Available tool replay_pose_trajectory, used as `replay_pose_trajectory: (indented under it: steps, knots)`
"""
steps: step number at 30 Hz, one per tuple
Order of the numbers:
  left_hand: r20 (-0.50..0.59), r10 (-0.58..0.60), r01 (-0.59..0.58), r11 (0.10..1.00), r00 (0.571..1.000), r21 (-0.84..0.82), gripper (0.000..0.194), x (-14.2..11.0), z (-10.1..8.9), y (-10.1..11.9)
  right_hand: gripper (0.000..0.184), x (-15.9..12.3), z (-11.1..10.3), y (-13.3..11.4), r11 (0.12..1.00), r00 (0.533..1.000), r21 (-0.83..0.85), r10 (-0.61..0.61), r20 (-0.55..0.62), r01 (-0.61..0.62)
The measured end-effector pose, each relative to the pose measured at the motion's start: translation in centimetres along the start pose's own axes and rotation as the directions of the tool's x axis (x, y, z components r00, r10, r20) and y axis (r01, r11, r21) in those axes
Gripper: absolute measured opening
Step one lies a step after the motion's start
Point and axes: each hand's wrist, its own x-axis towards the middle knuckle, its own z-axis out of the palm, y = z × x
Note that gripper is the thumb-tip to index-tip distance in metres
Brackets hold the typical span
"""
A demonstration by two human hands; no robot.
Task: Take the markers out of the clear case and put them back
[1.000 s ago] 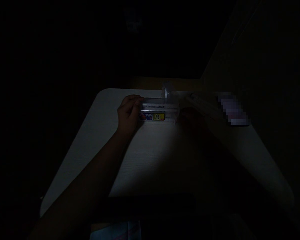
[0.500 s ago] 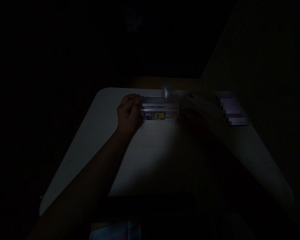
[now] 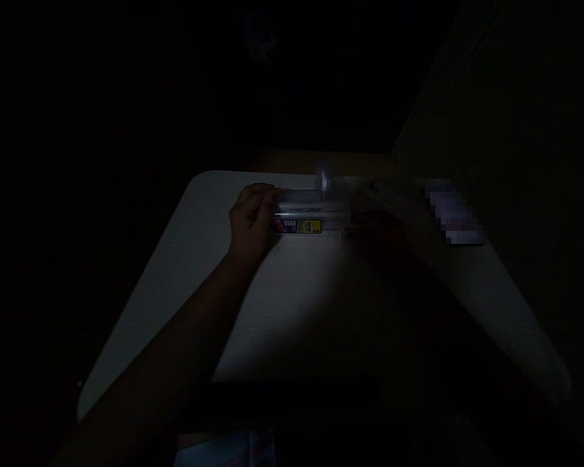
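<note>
A clear plastic case with long slender items inside, which look like pens, lies sideways on the white table. It carries a yellow and dark blue label. My left hand is closed round its left end. A transparent lid stands raised at the case's right end. My right hand is in deep shadow just beside that end. Its fingertips appear pinched at a faint thin shape by the opening, too dark to name.
Slender pen-like items lie on the table beyond my right hand. A pixelated flat rectangular object lies by the table's right edge. The white table has rounded corners, and the surroundings are almost black.
My right hand has shifted slightly to the right, and a faint thin shape now shows between it and the case. My left hand and the case have hardly moved.
</note>
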Motion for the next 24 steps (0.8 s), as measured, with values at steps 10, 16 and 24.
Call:
replay_pose_trajectory:
  steps: [10,16,24]
  knots:
    - [-0.006,-0.005,0.005,1.000,1.000,-0.016,0.025,0.0,0.1,0.1,0.035,-0.1,-1.5,-0.2,0.960,0.998,-0.278,-0.006,0.064,0.024]
    - [-0.010,0.002,-0.002,1.000,1.000,-0.013,0.024,-0.1,0.1,-0.1,0.034,0.4,-1.3,-2.0,0.949,0.987,-0.315,0.030,0.155,0.020]
    - [0.001,-0.011,0.011,1.000,1.000,-0.017,0.024,0.0,0.0,0.0,0.040,0.5,-3.2,2.5,0.853,0.974,-0.521,0.143,0.178,-0.030]
